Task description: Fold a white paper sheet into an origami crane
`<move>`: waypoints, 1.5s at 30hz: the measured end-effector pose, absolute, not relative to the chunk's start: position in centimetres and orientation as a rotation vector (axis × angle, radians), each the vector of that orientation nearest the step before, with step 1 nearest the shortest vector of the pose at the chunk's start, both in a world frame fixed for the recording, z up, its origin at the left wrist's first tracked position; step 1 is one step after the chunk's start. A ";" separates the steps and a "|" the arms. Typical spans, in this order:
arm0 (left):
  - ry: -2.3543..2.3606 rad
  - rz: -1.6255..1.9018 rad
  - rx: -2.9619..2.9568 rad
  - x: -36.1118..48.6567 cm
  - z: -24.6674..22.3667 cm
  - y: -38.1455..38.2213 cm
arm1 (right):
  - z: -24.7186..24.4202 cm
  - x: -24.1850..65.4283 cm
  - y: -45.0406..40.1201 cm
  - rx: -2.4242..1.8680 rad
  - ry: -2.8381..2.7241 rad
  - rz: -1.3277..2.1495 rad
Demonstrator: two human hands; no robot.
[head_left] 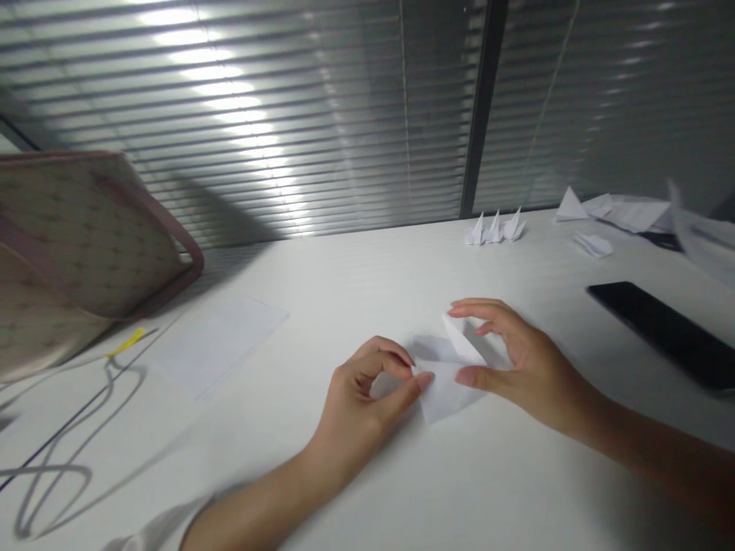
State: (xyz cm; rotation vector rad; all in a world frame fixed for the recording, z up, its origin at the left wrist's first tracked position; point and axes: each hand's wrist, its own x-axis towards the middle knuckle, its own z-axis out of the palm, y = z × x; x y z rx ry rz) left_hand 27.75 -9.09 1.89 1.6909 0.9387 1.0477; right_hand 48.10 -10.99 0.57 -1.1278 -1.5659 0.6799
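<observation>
A piece of white folded paper point(451, 394) is between my two hands, just over the white table. My left hand point(373, 390) pinches its left corner between thumb and fingers. On the other side, my right hand point(514, 348) has its thumb against the paper's near layer, while its fingertips touch the top of a raised flap. The flap stands up from the rest of the sheet, and part of the paper behind the right thumb is hidden.
Three folded paper cranes point(494, 229) stand in a row near the blinds point(344, 115). A black phone point(666, 333) and loose papers point(625, 210) are at right. Flat sheets point(221, 340), tangled cables point(74, 451) and a checked bag point(86, 237) occupy the left.
</observation>
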 end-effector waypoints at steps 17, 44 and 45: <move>1.007 1.127 1.467 28.0 1.2 -8.1 | -0.1 47.3 -10.5 -1.239 -1.203 1.219; 0.933 0.895 1.503 27.9 2.0 -8.5 | 0.0 47.1 -11.1 -1.245 -1.580 0.923; 0.935 0.902 1.516 27.8 2.0 -8.5 | 0.0 47.1 -11.1 -1.254 -1.593 0.904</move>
